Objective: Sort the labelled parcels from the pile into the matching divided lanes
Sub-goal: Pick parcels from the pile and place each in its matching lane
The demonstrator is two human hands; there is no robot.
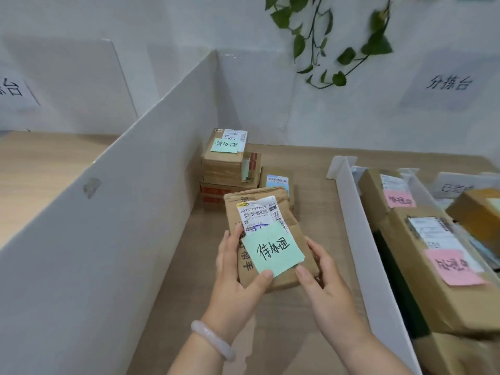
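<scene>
A small brown cardboard parcel (270,209) with a white shipping label and a green handwritten note (273,251) is held above the middle lane. My left hand (238,282) grips its left edge, thumb on the note's lower corner. My right hand (324,288) grips its right edge and lower corner. Behind it, at the lane's far end, stands a stack of brown parcels (227,169); the top one bears a green note (224,146).
A tall white divider (130,185) walls the lane on the left. A lower white divider (359,231) borders it on the right, with parcels carrying pink notes (454,267) beyond. Wooden table (194,293) under my hands. A plant (338,36) hangs on the back wall.
</scene>
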